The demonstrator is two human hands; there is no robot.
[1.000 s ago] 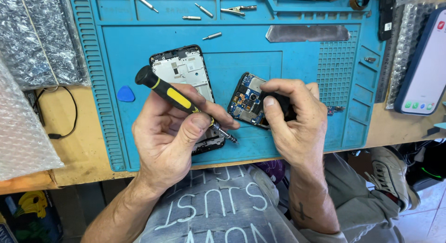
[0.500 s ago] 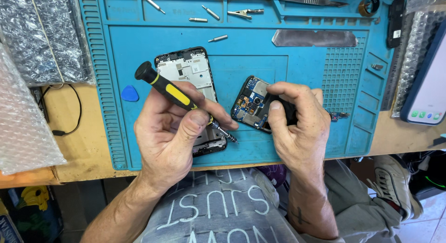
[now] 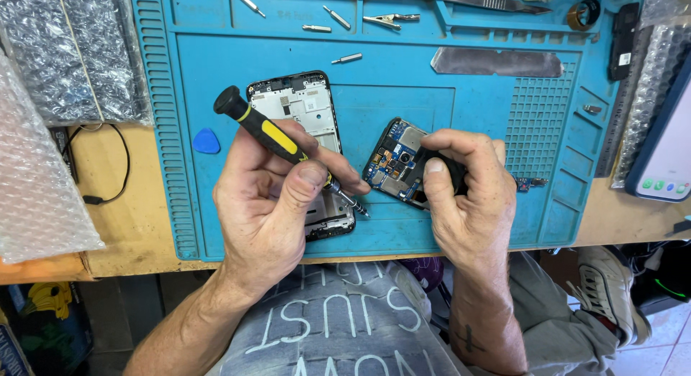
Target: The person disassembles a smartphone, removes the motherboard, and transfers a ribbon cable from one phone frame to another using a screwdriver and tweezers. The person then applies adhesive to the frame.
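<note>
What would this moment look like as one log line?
left hand: holds screwdriver | right hand: holds circuit board | phone frame: on blue mat

You're at a phone repair workshop. A blue repair mat (image 3: 489, 131) covers your desk (image 3: 122, 210). Screwdriver bits (image 3: 347, 59) and tweezers (image 3: 389, 19) lie around.

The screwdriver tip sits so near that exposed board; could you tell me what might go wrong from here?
The screwdriver in the left hand could slip and scratch the circuit board, which the right hand holds by its edge above the blue mat. Loose bits could roll away.
</note>
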